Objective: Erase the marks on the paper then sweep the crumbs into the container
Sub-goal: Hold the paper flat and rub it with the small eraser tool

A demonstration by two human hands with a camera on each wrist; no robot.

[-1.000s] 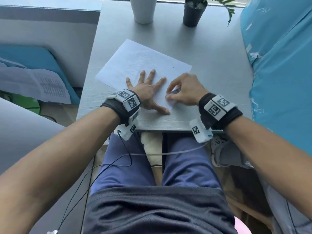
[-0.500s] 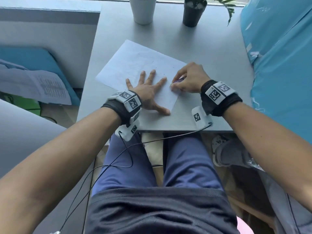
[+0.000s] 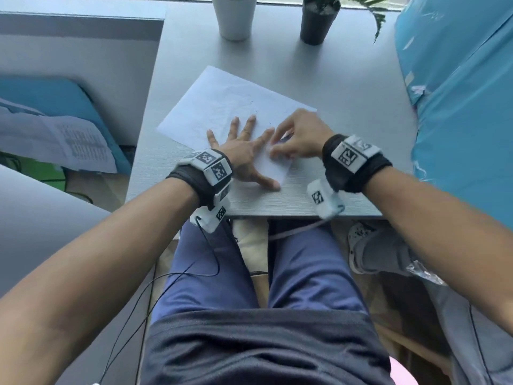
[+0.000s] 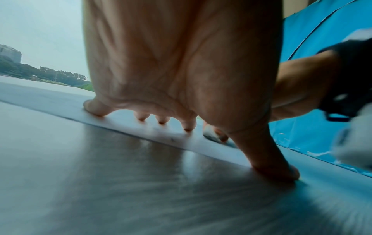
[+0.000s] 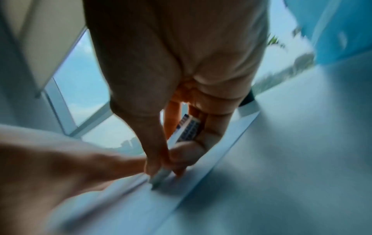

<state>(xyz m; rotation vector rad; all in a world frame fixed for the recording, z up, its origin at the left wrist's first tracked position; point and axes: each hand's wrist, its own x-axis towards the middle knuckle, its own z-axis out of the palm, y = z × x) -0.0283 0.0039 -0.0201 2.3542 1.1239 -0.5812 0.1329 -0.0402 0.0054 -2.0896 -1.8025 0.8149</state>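
A white sheet of paper (image 3: 222,107) lies at an angle on the grey table (image 3: 347,93), with a few small dark crumbs (image 3: 255,107) scattered on it. My left hand (image 3: 244,145) lies flat on the sheet's near part, fingers spread and pressing down; the same spread fingers (image 4: 96,108) show in the left wrist view. My right hand (image 3: 297,137) pinches an eraser (image 5: 187,130) in a printed sleeve. Its pale tip (image 5: 161,174) touches the paper (image 5: 201,171) right beside my left forefinger. The eraser (image 4: 213,135) shows blurred behind my left thumb.
A white cup (image 3: 234,15) and a black pot with a plant (image 3: 317,19) stand at the table's far edge. Blue sheeting (image 3: 466,93) borders the table on the right. A printed sheet (image 3: 69,140) lies off the table to the left.
My right hand went away from me along the paper with the eraser, then came back toward me, beside my left forefinger. My left hand stayed flat on the sheet.
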